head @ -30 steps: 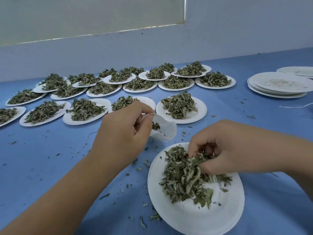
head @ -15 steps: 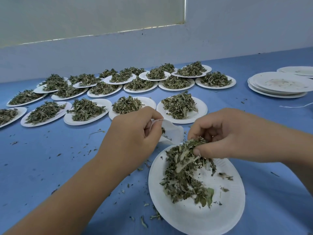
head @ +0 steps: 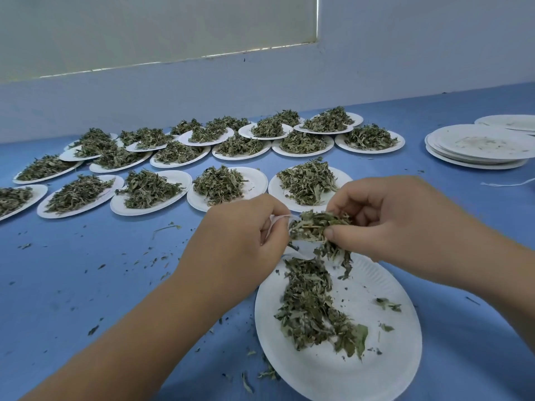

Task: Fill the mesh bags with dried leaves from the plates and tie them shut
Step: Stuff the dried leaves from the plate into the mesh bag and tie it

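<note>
My left hand (head: 240, 241) grips the rim of a small white mesh bag (head: 295, 251), most of it hidden behind the fingers. My right hand (head: 385, 218) pinches a clump of dried leaves (head: 315, 227) right at the bag's mouth, with some bits hanging down from the clump. Both hands hover above the far edge of a white paper plate (head: 390, 357) in front of me. On that plate lies a loose pile of dried green leaves (head: 312, 308).
Several paper plates heaped with dried leaves (head: 220, 183) stand in rows across the blue table behind my hands. A stack of empty plates (head: 477, 146) sits at the far right, a white string (head: 506, 184) near it. Leaf crumbs (head: 156, 256) litter the cloth.
My right hand has lifted a clump of leaves off the near plate and carried it up and left to the bag's mouth. My left hand has moved right with the bag.
</note>
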Tool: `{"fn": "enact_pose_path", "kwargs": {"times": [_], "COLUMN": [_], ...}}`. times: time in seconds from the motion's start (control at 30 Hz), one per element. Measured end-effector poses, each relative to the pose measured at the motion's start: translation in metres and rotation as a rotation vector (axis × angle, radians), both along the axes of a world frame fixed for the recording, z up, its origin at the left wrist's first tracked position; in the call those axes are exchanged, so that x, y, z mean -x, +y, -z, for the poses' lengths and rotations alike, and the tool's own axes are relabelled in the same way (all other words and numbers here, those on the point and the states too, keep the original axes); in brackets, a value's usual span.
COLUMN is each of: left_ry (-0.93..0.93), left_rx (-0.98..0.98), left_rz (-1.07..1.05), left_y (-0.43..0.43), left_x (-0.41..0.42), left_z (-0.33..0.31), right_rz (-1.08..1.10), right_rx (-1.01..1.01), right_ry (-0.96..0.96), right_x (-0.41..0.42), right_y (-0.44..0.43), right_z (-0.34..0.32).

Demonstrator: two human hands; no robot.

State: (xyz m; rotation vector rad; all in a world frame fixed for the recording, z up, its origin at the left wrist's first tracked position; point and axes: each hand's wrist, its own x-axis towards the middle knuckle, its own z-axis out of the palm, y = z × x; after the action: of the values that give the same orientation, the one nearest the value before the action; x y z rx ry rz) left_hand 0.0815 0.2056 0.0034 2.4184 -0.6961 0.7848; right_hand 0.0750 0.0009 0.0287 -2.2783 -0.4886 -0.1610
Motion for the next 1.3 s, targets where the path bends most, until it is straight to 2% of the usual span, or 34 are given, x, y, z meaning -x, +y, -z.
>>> {"fn": "enact_pose_path", "kwargs": {"times": [0.63,1.03,1.2,1.3], "left_ry": [0.059,0.185,0.205,0.216], "left_rx": [0.072,0.223,0.256,0.279], "left_rz": [0.037,0.067,0.050,0.053], "left_y": [-0.010,-0.011,-0.010,-0.010], "left_x": [0.005,0.003,0.000,0.000], "left_z": [0.005,0.010,0.010,0.009], "right_rz": [0.026,0.025,-0.010,-0.021], "right_rx": [0.377,0.225,0.032,0.025], "right_ry": [-0.222,-0.293,-0.262,-0.295], "right_x": [0.009,0.011,0.011,0.011], "right_y": [0.019,0.024,0.022,0.023], "right_z": [0.016,0.018,0.017,0.020]}}
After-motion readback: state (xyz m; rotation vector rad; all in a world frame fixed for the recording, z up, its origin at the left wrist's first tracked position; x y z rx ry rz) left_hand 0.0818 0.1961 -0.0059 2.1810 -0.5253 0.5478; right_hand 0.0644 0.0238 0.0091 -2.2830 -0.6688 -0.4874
